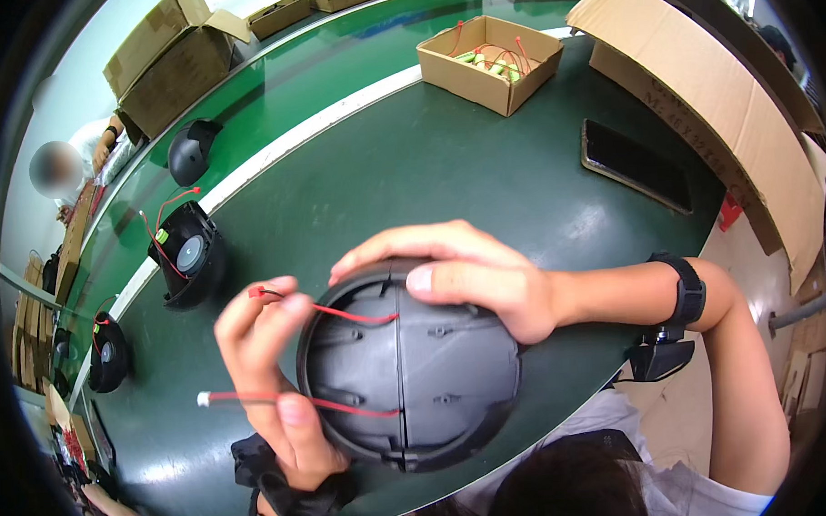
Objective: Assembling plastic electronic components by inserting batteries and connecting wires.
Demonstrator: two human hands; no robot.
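Observation:
A round black plastic housing (458, 370), with a seam down its middle, is tilted up above the green table. My right hand (477, 274) grips its upper right rim, thumb on the face and fingers along the far edge. Two thin red-and-black wires come out of the seam: the upper wire (342, 313) ends in a red plug (256, 293), the lower wire (336, 406) in a white plug (204, 399). At the left side, my left hand (276, 372) is curled, its fingertips at the upper wire and its thumb at the lower one. The fingers are slightly blurred.
An open black housing (190, 257) with a grey disc and wires stands left; another such housing (107, 352) lies beyond. A black shell (191, 149) is farther back. An open carton (493, 69) holds green-wrapped parts with wires. A phone (635, 164) lies by cardboard (689, 94). A person (91, 151) sits across.

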